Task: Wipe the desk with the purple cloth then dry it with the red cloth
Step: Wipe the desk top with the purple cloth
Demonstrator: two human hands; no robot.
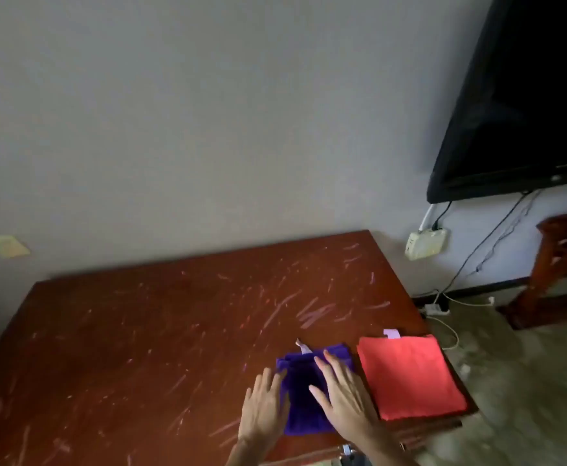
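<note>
Both hands, left hand (264, 403) and right hand (344, 396), rest open-fingered, seemingly flat, half-hiding the purple cloth (304, 391)

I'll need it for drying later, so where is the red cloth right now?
In the head view, the red cloth lies flat near the desk's right edge, just right of the purple cloth.
</note>
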